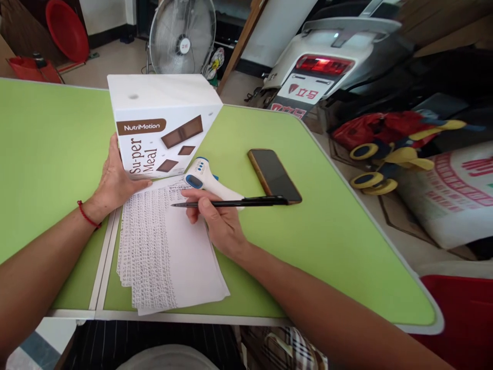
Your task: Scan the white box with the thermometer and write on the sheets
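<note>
Between the fingers of my right hand (pixel 223 223) is a black pen (pixel 250 201), held nearly level with its tip pointing left above the paper. My left hand (pixel 115 177) is around the lower left side of a white NutriMotion box (pixel 165 118), its thumb along the bottom edge and its other fingers partly hidden behind the side. Beneath both hands lies a stack of paper sheets (pixel 194 262), with dense rows of handwriting down the left part. A white and blue infrared thermometer (pixel 210 182) lies beyond my right hand, its handle partly covered by the pen and hand.
A smartphone (pixel 275 174) in a brown case lies right of the thermometer on the green table (pixel 327 257). Past the table stand a fan (pixel 183 38) and a white scooter (pixel 327 56). On the right are a toy with yellow wheels (pixel 385 164) and a red chair (pixel 458 308).
</note>
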`<action>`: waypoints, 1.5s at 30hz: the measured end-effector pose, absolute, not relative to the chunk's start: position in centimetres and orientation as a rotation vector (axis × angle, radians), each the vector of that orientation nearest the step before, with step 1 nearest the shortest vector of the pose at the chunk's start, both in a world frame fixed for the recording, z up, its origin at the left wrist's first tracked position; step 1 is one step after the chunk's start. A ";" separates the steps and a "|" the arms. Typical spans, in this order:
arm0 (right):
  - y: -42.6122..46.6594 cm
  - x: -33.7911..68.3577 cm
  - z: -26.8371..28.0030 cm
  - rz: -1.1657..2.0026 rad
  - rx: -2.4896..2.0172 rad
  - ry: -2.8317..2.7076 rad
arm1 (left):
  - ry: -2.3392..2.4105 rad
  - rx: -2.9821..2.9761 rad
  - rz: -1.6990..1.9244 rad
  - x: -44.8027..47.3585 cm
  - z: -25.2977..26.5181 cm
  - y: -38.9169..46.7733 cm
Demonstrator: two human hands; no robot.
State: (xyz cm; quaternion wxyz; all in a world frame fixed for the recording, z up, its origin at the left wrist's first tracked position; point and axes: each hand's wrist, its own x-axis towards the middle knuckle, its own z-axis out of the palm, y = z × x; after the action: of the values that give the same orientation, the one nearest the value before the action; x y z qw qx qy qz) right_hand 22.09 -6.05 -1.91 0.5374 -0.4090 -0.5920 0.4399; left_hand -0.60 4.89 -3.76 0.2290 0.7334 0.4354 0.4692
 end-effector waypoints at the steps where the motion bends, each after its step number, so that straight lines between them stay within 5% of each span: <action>1: -6.0 22.0 -1.9 1.052 -1.003 -1.405 | 1.221 2.019 1.279 -0.5 -3.6 4.9; 17: -4.5 21.8 -2.6 0.817 -1.263 -1.524 | 1.263 2.081 1.248 0.1 -2.2 4.2; 45: -4.4 21.6 -2.6 0.878 -1.253 -1.549 | 1.263 2.072 1.244 0.1 -2.3 4.3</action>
State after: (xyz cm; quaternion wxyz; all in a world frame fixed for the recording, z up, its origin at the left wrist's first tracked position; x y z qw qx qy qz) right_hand 21.63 -4.36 -2.65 0.4638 -0.5098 -0.6303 0.3573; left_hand 0.15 4.25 -2.34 0.2058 0.7435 0.4532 0.4466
